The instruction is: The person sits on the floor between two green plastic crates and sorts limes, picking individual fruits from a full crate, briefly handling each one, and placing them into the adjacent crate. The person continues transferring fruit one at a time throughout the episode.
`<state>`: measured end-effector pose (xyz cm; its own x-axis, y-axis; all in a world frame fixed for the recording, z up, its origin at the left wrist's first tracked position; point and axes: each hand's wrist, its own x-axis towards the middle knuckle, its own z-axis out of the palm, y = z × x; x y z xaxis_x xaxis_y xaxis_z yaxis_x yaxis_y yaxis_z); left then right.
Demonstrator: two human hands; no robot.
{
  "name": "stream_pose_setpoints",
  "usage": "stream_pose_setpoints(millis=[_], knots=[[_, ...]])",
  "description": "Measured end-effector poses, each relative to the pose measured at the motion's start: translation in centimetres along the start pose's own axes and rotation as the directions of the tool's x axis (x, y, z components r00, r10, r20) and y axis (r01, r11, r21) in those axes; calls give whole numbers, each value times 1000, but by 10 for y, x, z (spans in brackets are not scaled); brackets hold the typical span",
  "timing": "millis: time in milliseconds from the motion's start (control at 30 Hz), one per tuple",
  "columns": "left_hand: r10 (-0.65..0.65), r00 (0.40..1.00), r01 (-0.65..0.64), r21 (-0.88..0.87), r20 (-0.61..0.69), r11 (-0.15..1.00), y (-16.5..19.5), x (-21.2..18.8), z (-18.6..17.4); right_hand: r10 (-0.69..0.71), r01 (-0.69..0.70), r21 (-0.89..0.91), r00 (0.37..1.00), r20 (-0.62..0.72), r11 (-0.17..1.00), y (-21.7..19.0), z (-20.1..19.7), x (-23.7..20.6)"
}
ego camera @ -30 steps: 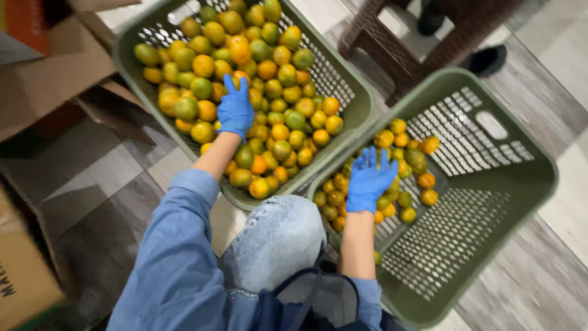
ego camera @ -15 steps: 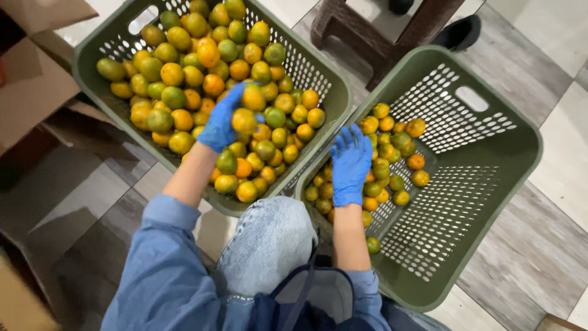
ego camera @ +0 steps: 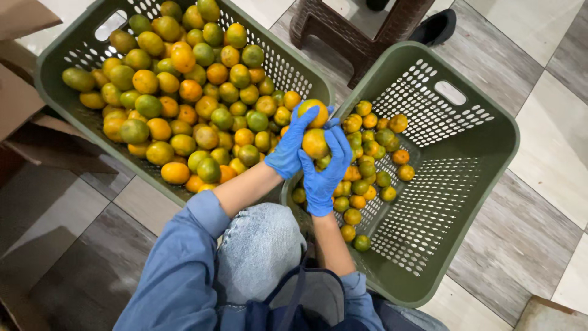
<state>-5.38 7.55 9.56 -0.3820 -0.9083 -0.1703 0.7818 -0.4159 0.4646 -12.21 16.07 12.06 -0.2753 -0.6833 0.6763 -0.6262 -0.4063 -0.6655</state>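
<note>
Together, both hands (ego camera: 309, 153) cradle two round oranges (ego camera: 315, 143).

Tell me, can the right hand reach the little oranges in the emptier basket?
Probably yes. The right hand hovers right over the small oranges in the right basket, with nothing between them, though it is holding an orange together with the left hand.

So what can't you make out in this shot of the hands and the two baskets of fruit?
Head view only:
- Left basket: far corner cut off by the top edge.
- Right basket: near wall hidden behind the person's arm and lap.
- Fruit between left hand and right hand: underside hidden by gloved fingers.
- Dark stool: top cut off.
</note>
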Motion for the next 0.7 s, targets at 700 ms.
stream_pose_setpoints(millis=[700], knots=[[147,955,-287,665,259,690,-46,-6,-39,761,-391,891,499,416,-231,89,-1,-25]])
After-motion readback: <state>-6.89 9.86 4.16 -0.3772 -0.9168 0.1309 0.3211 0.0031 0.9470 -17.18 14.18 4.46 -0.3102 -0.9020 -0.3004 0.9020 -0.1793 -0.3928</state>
